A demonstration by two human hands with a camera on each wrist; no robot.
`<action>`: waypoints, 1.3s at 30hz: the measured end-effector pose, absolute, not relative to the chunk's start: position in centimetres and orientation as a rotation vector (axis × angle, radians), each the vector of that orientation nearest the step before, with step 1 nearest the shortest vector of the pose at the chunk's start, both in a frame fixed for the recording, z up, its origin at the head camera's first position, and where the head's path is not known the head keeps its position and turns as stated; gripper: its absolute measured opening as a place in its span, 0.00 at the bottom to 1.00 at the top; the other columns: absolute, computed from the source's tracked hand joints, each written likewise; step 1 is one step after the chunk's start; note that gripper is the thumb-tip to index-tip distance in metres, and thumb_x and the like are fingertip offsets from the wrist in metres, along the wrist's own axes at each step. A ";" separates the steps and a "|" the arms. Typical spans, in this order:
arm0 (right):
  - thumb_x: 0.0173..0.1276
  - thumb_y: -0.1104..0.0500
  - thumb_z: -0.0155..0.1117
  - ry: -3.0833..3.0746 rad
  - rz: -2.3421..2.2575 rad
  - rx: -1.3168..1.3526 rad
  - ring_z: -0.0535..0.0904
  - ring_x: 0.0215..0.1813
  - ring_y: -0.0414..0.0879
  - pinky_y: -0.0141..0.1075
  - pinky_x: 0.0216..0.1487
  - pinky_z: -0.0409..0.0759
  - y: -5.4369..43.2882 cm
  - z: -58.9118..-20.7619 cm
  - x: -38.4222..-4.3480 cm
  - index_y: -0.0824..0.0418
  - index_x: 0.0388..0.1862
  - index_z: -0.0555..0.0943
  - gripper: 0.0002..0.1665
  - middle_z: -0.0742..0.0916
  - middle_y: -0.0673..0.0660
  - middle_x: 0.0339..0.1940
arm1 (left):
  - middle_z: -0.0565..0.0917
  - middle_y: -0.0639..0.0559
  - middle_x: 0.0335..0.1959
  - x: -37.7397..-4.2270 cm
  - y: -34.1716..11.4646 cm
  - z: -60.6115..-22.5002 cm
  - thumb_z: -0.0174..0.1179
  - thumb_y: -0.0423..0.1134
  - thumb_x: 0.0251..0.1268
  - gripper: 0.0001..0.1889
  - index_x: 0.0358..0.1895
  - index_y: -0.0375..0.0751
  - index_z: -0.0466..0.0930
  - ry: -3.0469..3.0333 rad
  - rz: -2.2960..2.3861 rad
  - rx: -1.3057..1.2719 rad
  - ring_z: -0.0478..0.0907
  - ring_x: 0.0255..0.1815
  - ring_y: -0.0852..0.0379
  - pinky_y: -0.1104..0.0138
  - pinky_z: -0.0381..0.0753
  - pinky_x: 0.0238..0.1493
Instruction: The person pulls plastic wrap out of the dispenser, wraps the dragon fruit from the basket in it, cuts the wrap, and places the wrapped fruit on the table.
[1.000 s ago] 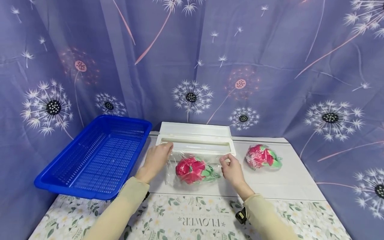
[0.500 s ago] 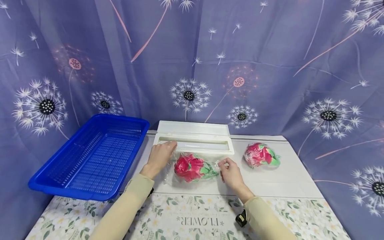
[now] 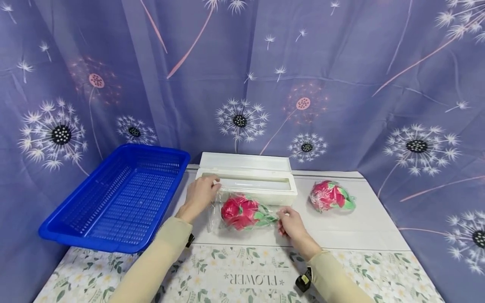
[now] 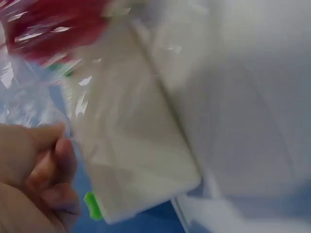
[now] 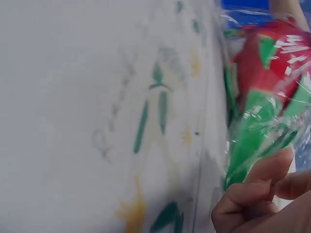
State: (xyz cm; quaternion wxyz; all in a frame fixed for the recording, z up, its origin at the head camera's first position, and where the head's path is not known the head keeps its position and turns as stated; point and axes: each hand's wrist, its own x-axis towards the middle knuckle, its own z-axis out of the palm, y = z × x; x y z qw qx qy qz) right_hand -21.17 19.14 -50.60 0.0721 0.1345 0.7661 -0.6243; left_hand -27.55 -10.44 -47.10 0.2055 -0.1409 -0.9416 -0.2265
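A red dragon fruit (image 3: 239, 211) with green leaf tips lies under clear cling film (image 3: 217, 214) on the table, in front of a white film dispenser box (image 3: 265, 198). With thumb and fingertips my left hand (image 3: 198, 195) pinches the film at its left, by the box's front left corner; in the left wrist view, the fingers (image 4: 63, 150) are curled at the film edge. My right hand (image 3: 293, 227) pinches the film beside the green end, also visible in the right wrist view by the green leaves (image 5: 257, 121). A second, wrapped dragon fruit (image 3: 330, 196) lies to the right.
A blue perforated basket (image 3: 113, 245) stands at the left, close to my left forearm. The dispenser's lid (image 3: 244, 162) is raised at the back, with a film roll (image 3: 254, 184) inside. A patterned curtain (image 3: 242, 75) hangs behind the table (image 3: 360, 235).
My right hand has come down and toward me, from the box's front right to the fruit's green end, lowering the film there. My left hand has moved only slightly.
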 end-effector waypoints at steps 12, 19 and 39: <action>0.68 0.68 0.57 3.321 -1.448 -0.678 0.78 0.45 0.50 0.46 0.46 0.77 17.7 -46.8 -17.7 0.63 0.45 0.82 0.10 0.82 0.58 0.43 | 0.85 0.45 0.42 -20.4 -9.6 -45.0 0.60 0.29 0.65 0.10 0.47 0.35 0.84 -2.314 -0.907 -0.643 0.83 0.40 0.51 0.59 0.83 0.40; 0.78 0.44 0.48 2.984 -1.142 -0.662 0.60 0.74 0.57 0.56 0.69 0.59 15.3 -47.7 -18.5 0.60 0.75 0.64 0.34 0.66 0.60 0.74 | 0.70 0.49 0.69 -20.8 -7.0 -47.6 0.43 0.55 0.78 0.26 0.71 0.47 0.69 -2.676 -1.095 -0.788 0.69 0.67 0.50 0.53 0.70 0.63; 0.53 0.44 0.78 2.695 -1.161 -0.730 0.66 0.69 0.58 0.56 0.67 0.64 16.2 -50.3 -22.0 0.48 0.78 0.53 0.60 0.65 0.63 0.71 | 0.71 0.52 0.58 -23.3 -7.4 -47.9 0.69 0.66 0.49 0.45 0.70 0.50 0.67 -2.899 -1.050 -0.859 0.70 0.54 0.55 0.56 0.76 0.50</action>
